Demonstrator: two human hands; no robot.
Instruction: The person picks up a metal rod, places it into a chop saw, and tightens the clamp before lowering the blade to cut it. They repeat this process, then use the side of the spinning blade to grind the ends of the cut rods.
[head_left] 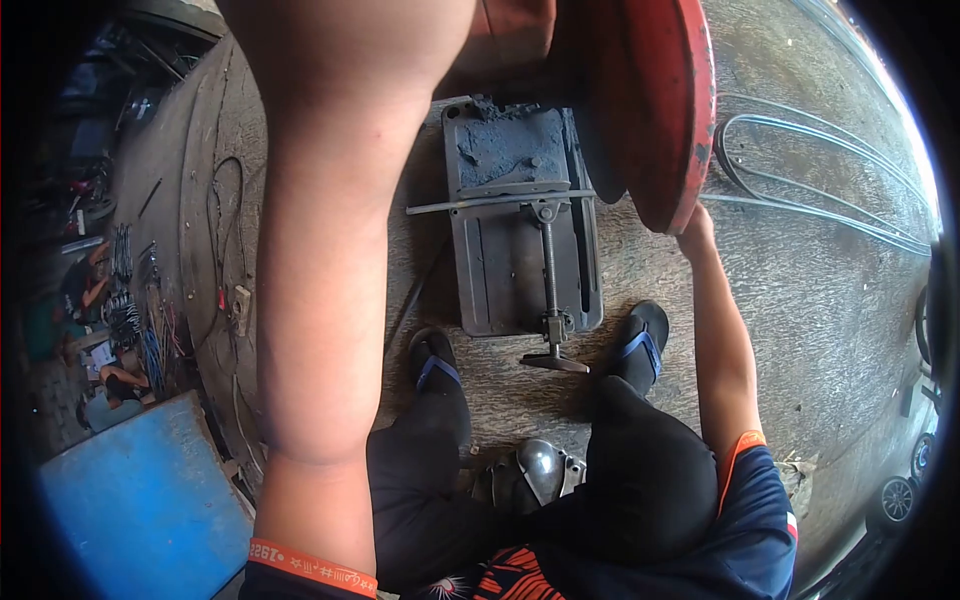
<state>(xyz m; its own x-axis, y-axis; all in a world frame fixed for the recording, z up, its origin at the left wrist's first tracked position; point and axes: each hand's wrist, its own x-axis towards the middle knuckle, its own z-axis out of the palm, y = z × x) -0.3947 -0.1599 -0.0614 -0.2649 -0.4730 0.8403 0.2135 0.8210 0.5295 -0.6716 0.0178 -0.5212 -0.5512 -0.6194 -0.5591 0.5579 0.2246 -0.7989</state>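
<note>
Two sandalled feet [436, 360] flank a chop saw base [500, 270] on the stained concrete floor [800, 300] of a cluttered workshop. A thin steel bar [480, 204] lies across the base by its screw vise [551, 300]. The right hand [697, 228] meets the lower edge of the red blade guard [670, 100], which hides the fingers, so its grip cannot be told. The left hand is out of frame, its forearm [330, 250] blocking much of the view. Looped cables [800, 140] lie at right, a blue panel [140, 500] at left.

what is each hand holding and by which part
Right hand meets the lower rim of the red saw guard, fingers hidden, so a grip cannot be confirmed. Left hand is out of view.
</note>
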